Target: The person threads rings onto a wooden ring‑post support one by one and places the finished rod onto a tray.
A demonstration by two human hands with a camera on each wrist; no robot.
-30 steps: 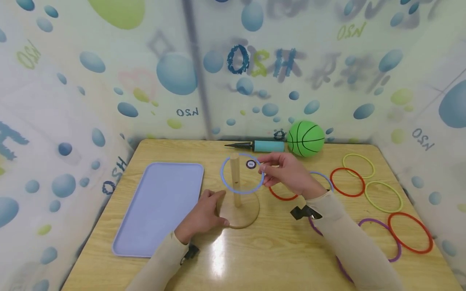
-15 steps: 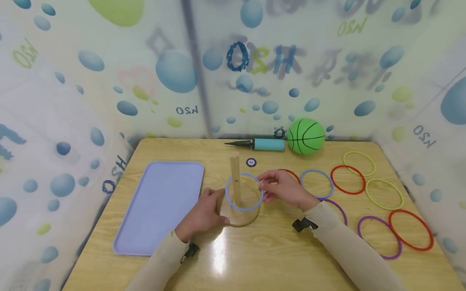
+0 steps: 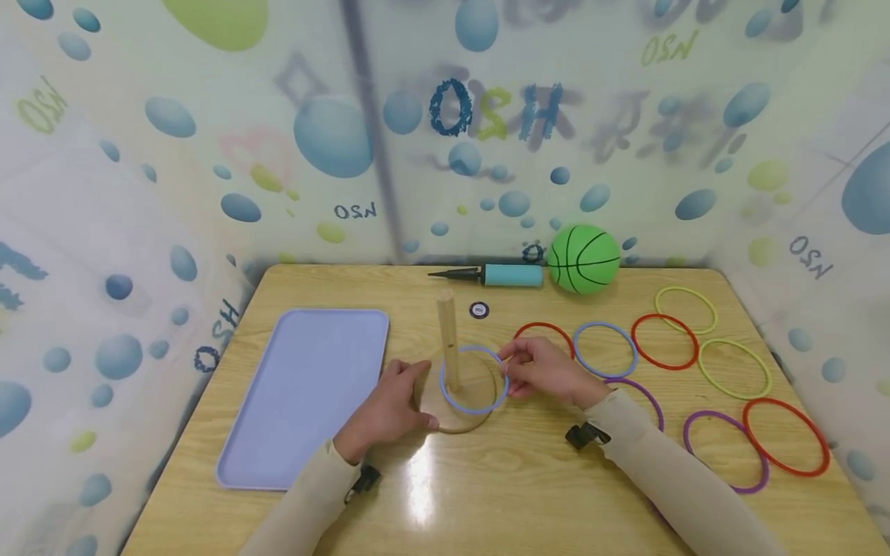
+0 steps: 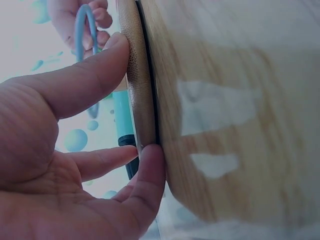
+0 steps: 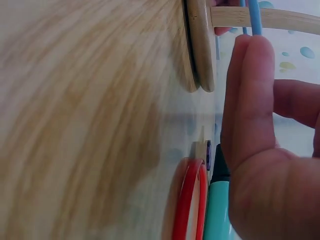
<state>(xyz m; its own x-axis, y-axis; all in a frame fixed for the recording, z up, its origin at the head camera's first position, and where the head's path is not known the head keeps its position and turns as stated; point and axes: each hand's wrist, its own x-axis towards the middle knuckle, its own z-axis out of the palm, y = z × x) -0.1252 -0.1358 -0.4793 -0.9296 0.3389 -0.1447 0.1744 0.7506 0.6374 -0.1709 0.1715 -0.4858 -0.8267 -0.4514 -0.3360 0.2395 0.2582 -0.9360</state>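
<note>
In the head view a light blue ring [image 3: 473, 411] is around the wooden post [image 3: 447, 324] of a round base [image 3: 433, 413]. My right hand [image 3: 545, 372] pinches the ring's right side. The right wrist view shows the ring [image 5: 255, 19] apart from the base [image 5: 201, 55], part of the way up the post [image 5: 230, 16]. At the base's left edge is my left hand [image 3: 389, 408], its thumb and fingers gripping the rim. Up close in the left wrist view, the thumb and fingertips press on the base's edge [image 4: 142, 85].
A lavender tray [image 3: 313, 386] lies to the left. Several red, blue, purple and yellow rings, such as a red ring [image 3: 786, 466], are spread on the right. Behind the post are a small dark disc [image 3: 479, 310], a teal pump [image 3: 513, 275] and a green ball [image 3: 584, 259].
My right hand has lowered the blue ring around the post towards the base, and shifted it slightly right. The left hand stays at the base's edge.
</note>
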